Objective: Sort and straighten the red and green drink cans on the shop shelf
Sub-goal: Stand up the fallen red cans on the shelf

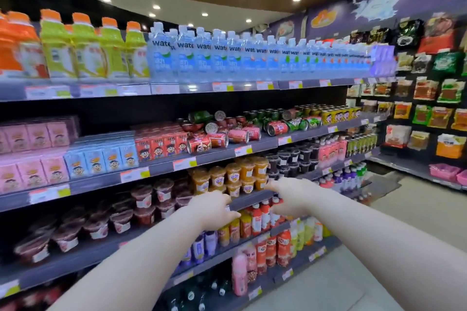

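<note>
On shelf: red cans, green cans toppled, jumbled.

A dark gap is left open between the toppled red cans and green cans and the underside of the water-bottle shelf above. The heap is hemmed in on the left by red cartons and on the right by upright yellow cans. Fallen cans are crowded against the front lip. The left hand and right hand are held lower, empty, with open air between them.
</note>
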`<state>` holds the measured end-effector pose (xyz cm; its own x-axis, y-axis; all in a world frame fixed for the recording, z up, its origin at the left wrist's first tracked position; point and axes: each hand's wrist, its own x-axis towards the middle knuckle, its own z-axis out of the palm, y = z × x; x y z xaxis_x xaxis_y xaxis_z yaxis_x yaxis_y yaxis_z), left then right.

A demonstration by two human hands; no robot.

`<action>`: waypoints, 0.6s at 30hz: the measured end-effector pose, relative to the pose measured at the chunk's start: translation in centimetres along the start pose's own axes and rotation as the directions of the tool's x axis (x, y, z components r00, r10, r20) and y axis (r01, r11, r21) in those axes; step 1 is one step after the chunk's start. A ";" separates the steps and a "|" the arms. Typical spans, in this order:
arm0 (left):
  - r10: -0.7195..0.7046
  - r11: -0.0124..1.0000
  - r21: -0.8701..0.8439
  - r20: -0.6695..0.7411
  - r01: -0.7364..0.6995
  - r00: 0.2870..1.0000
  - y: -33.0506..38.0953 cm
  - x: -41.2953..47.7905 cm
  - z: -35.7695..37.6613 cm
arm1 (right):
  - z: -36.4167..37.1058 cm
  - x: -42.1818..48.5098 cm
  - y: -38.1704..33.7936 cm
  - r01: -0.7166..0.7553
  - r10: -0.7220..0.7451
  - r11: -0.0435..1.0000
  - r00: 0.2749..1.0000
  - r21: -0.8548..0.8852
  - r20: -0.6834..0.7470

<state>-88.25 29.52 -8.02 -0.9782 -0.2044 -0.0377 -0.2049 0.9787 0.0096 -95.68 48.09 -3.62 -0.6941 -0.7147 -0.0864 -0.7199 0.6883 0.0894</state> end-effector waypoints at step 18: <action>-0.195 0.975 -0.130 -0.116 0.180 0.974 -10.2 20.8 -0.5 | -1.1 21.0 7.8 0.131 -0.132 0.991 0.989 -0.009 -0.066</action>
<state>-106.56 15.32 -8.44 -0.9166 -0.3922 0.0774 -0.3805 0.9153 0.1325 -115.87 38.26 -3.62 -0.5915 -0.8056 -0.0319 -0.8047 0.5874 0.0861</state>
